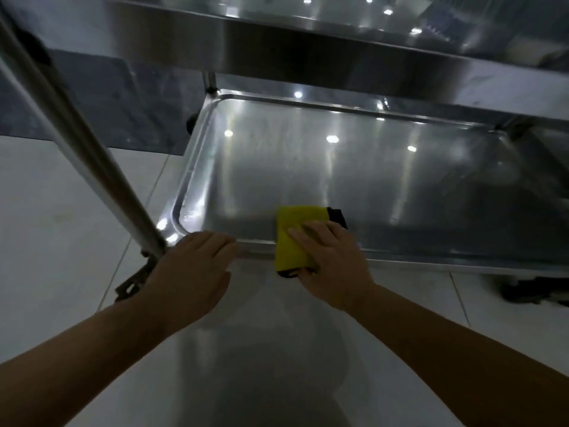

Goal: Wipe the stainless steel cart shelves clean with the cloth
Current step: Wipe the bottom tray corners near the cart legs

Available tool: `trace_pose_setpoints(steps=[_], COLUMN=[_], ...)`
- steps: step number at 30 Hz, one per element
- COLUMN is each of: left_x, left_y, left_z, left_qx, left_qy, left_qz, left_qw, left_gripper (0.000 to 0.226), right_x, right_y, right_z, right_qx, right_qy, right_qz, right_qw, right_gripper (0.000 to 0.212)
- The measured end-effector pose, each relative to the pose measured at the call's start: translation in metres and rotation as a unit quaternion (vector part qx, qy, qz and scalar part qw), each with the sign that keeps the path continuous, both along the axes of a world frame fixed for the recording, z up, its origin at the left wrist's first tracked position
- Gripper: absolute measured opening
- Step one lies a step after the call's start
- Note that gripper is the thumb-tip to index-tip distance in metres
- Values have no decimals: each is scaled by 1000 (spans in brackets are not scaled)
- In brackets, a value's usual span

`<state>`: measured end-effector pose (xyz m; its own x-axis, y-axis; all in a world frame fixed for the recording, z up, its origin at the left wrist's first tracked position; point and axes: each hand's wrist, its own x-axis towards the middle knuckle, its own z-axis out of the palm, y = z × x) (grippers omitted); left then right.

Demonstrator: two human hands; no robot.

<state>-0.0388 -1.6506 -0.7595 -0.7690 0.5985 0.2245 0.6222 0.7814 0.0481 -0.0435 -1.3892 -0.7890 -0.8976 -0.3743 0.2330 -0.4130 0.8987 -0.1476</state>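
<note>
The right hand [332, 260] presses the yellow cloth [292, 238] flat on the lower shelf [308, 167] at its near edge. The left hand [191, 272] rests loose on that edge.

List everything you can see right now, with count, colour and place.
lower shelf: one, silver steel, centre, beneath the upper shelf
upper shelf: one, silver steel, across the top
post: one, silver, slanting down the left to the lower shelf's near corner
wheel: one, black, by the lower shelf's far left corner
cloth: one, yellow with a black edge, draped over the lower shelf's near rim
floor: white tiles, dark grey patch upper left
left hand: rests on the near rim, left of the cloth
right hand: presses flat on the cloth
</note>
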Motion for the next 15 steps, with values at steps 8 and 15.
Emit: trace_pose_setpoints(steps=[8,15], left_x=[-19,-17], left_y=[83,88], left_z=[-6,-3], left_qx=[57,70], left_qy=[-15,-28], left_qz=[-9,55], left_qw=[998,996], left_gripper=[36,41], right_x=[40,-18], right_y=[188,161], right_z=[18,21], right_qx=[20,62], right_qy=[-120,-192], right_qz=[-236,-291], right_qw=[964,935], right_gripper=[74,75])
